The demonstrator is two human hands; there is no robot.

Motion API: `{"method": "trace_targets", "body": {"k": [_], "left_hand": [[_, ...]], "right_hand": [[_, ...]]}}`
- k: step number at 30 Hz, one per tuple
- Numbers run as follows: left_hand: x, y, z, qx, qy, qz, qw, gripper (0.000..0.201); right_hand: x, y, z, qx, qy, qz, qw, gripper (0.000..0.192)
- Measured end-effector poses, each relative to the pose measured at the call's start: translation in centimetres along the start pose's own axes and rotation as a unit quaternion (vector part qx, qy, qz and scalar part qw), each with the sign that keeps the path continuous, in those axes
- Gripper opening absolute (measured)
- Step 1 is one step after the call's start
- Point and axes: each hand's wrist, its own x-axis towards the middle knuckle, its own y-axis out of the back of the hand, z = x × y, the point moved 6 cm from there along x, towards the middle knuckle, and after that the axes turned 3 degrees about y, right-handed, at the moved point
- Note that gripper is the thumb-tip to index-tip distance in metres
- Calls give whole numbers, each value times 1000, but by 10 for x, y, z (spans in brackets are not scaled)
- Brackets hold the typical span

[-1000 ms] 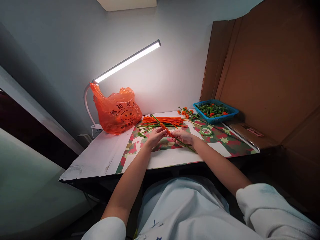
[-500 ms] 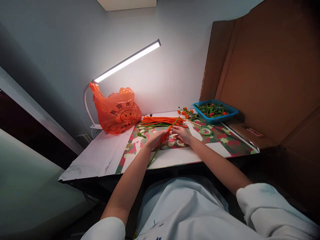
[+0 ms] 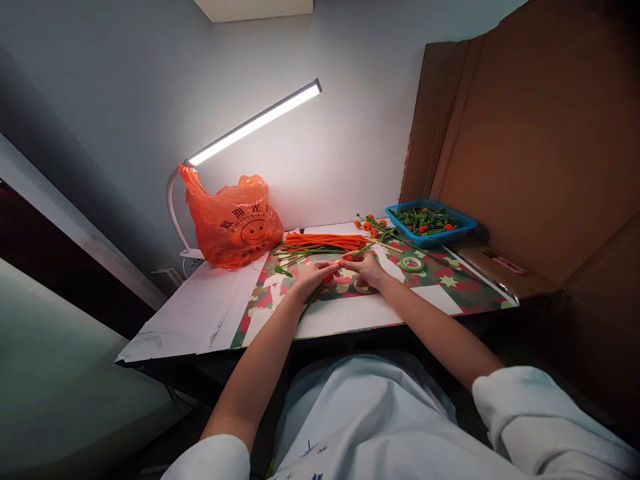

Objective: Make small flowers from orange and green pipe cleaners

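My left hand [image 3: 315, 277] is closed around orange and green fuzzy stems, which look like pipe cleaners. One green pipe cleaner [image 3: 311, 303] slants down from it toward the table's front edge. Fingertip to fingertip with it, my right hand [image 3: 367, 268] pinches the same orange piece [image 3: 341, 263], and a green end [image 3: 364, 249] sticks out above its fingers. The fingers hide most of the orange part. Just behind both hands lie a bundle of orange pipe cleaners [image 3: 325, 241] and some green pipe cleaners [image 3: 305, 253].
Orange-headed flowers [image 3: 370, 227] lie by a blue basket [image 3: 430, 238] of green and orange pieces. A roll of green tape [image 3: 412, 264] is right of my hands. An orange plastic bag [image 3: 235, 227] stands under a lit lamp [image 3: 257, 122]; cardboard [image 3: 525, 147] walls the right side.
The held pipe cleaners have tilted: the green end that pointed up between my hands now leans right over my right hand. My fingertips have come together on the orange piece.
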Motion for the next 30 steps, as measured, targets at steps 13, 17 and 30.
{"method": "trace_targets", "body": {"k": [13,17,30], "left_hand": [[-4,-16,-2,-88,48,-87,991,32],[-4,-16,-1,-77,36,-75,994,37],[-3,3,12,147,-129,93,976,32]], "right_hand": [[-6,-8,-14,-17,26,-64,997,43],[-6,-7,-13,-13,22,-58,998,45],[-4,3,-5,5,-54,22,998,32]]}}
